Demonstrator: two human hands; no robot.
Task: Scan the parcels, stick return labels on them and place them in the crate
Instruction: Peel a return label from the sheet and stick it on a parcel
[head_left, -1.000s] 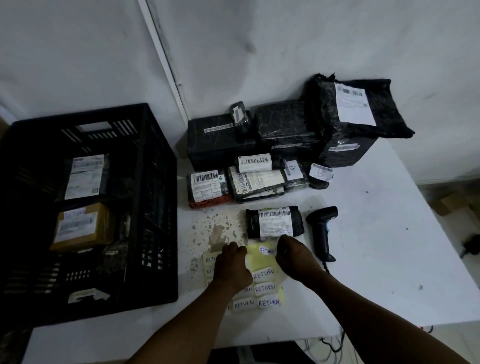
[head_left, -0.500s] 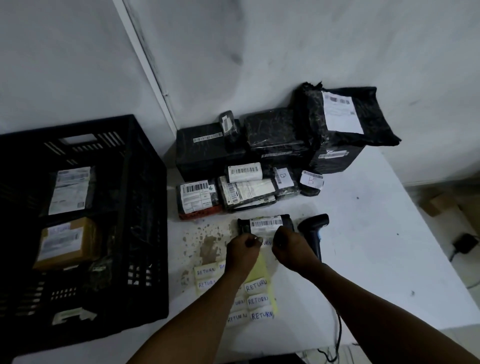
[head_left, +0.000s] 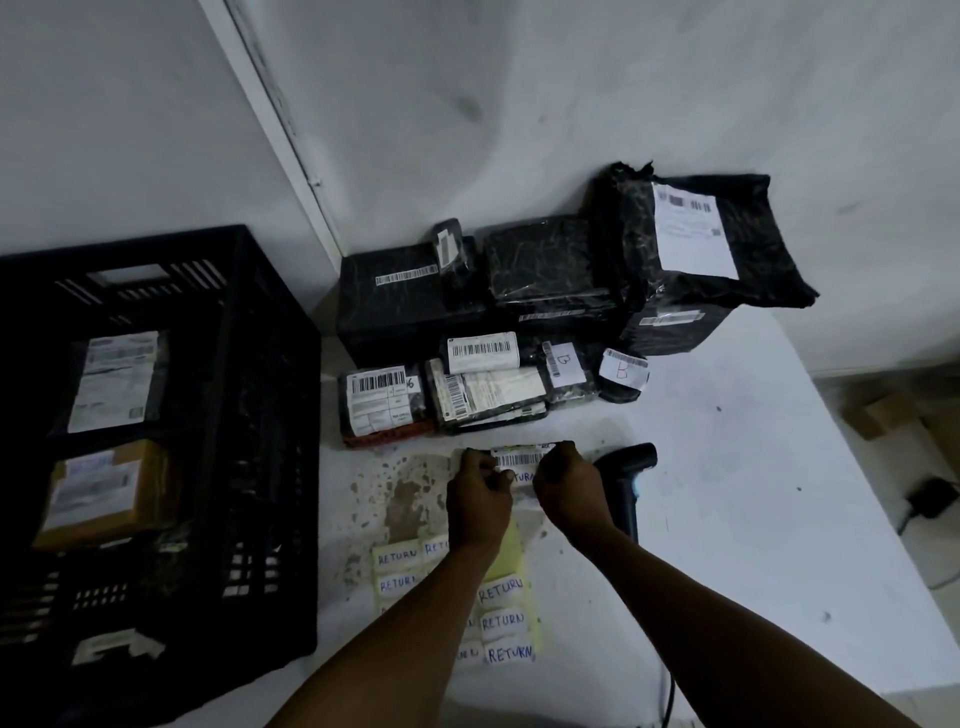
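A small black parcel (head_left: 519, 453) with a barcode sticker lies on the white table (head_left: 727, 467) in front of me. A white RETURN label (head_left: 522, 476) sits on its near face. My left hand (head_left: 480, 499) and my right hand (head_left: 569, 491) both pinch that label at its two ends, fingers curled against the parcel. Below my arms lies a yellow sheet (head_left: 511, 558) with several RETURN labels (head_left: 503, 621). The black crate (head_left: 260, 467) stands at the left and holds a brown box (head_left: 104, 493) and a black parcel with a white label (head_left: 114, 382).
A black barcode scanner (head_left: 626, 470) lies just right of my right hand, its cable running off the table's front. Several black parcels (head_left: 545, 270) are stacked against the wall behind, smaller labelled ones (head_left: 382, 400) in front. The table's right edge drops to the floor.
Both hands moved up from the label sheet to the small parcel, carrying a RETURN label that now sits on it. The view shifted slightly left and down.
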